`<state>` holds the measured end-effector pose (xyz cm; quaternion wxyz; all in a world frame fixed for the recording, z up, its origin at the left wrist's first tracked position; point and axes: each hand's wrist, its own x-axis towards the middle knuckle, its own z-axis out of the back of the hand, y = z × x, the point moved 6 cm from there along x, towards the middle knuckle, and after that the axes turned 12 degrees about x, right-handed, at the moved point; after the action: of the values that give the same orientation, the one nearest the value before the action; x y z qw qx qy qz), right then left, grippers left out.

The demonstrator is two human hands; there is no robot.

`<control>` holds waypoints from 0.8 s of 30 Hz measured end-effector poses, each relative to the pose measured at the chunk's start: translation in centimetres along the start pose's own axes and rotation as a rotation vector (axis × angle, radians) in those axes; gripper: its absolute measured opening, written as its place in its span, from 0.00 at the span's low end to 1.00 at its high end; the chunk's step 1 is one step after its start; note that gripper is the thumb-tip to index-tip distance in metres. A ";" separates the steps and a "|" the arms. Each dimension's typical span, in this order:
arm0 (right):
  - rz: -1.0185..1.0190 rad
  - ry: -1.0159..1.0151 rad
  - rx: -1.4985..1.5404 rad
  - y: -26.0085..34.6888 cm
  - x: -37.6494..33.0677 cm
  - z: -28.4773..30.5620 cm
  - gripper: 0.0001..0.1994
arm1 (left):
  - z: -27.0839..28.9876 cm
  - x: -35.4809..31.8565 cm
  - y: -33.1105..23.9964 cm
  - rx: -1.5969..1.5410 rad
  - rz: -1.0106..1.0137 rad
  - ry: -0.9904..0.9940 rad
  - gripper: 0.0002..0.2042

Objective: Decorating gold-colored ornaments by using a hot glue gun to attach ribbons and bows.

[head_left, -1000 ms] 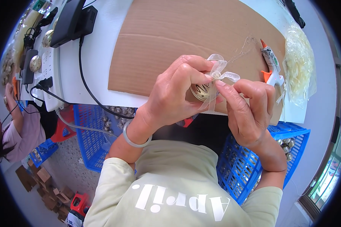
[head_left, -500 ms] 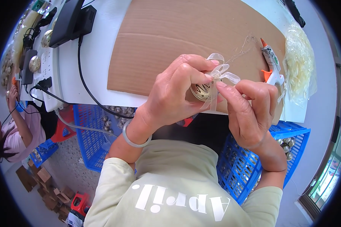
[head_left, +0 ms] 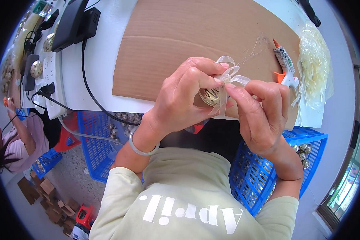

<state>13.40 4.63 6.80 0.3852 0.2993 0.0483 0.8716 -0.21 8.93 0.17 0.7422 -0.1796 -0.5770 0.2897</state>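
Hands meet at frame centre over the cardboard (head_left: 188, 44) on the worktop (head_left: 96, 80): the left hand (head_left: 184, 96) is closed around a gold bell (head_left: 209, 96), while the right hand (head_left: 260, 112) pinches a sheer ribbon bow (head_left: 230, 74) (looped above the bell). A glue gun (head_left: 284, 66) lies at the upper right.

White table (head_left: 96, 86), cardboard sheet (head_left: 188, 36), glue gun (head_left: 285, 66), power strip (head_left: 52, 86)

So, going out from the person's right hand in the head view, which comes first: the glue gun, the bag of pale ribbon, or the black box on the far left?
From the right hand:
1. Glue gun, just above-right.
2. Bag of pale ribbon, right edge.
3. Black box, far upper left.
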 end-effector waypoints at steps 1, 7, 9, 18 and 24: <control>0.000 -0.002 0.001 0.3 -0.1 0.6 0.20 | -0.1 -0.1 -0.1 -0.005 -0.001 -0.004 0.24; -0.185 -0.249 -0.187 -1.0 -6.6 11.7 0.18 | -3.1 0.1 -1.5 -0.077 0.055 0.009 0.26; -0.287 -0.543 -0.027 -4.3 -10.9 14.8 0.16 | -3.3 -0.9 -1.5 -0.070 0.107 -0.005 0.32; -1.427 -0.502 -0.060 -15.8 -41.5 22.6 0.12 | 4.1 -13.4 -4.7 0.309 0.499 -0.034 0.34; -1.618 -0.157 0.137 -17.4 -49.7 17.2 0.26 | 7.2 -24.9 -0.3 0.525 0.843 -0.066 0.27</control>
<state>60.20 -20.50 -8.75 0.8785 0.2548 0.2758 0.2955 -11.17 -7.66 -16.41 0.5619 -0.1949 -0.3848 0.7058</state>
